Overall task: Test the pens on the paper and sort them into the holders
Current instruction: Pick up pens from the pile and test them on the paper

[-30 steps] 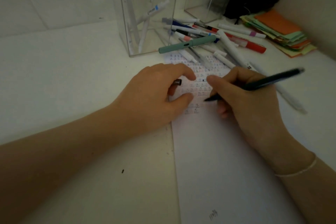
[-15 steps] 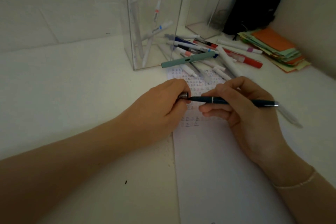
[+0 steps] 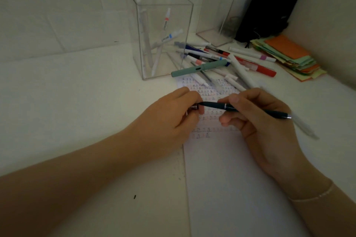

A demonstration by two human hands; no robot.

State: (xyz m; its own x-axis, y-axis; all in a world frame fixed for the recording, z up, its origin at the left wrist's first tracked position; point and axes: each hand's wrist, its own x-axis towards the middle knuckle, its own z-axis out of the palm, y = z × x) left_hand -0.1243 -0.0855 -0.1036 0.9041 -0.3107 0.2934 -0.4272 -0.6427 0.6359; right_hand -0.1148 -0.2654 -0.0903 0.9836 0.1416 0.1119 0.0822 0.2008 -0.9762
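Note:
My right hand (image 3: 258, 121) grips a dark teal pen (image 3: 250, 110) held nearly level above the white paper (image 3: 231, 179). Its tip points left into the silver-rimmed pen cap (image 3: 194, 107) pinched in my left hand (image 3: 169, 119). Tip and cap mouth touch. Rows of small test marks cover the paper's upper part. A clear holder (image 3: 163, 44) behind my left hand has several white pens standing in it. A second clear holder (image 3: 217, 5) stands farther back right; I cannot tell what it holds. A pile of loose pens (image 3: 215, 61) lies between them and the paper.
A white pen (image 3: 304, 127) lies on the desk to the right of my right hand. A stack of coloured paper notes (image 3: 289, 57) sits at the back right beside a black object (image 3: 269, 5). Walls close the desk at the back and right.
The pen has swung from a writing pose on the paper to level, and its tip has met the cap in my left hand. The view has tilted up a little.

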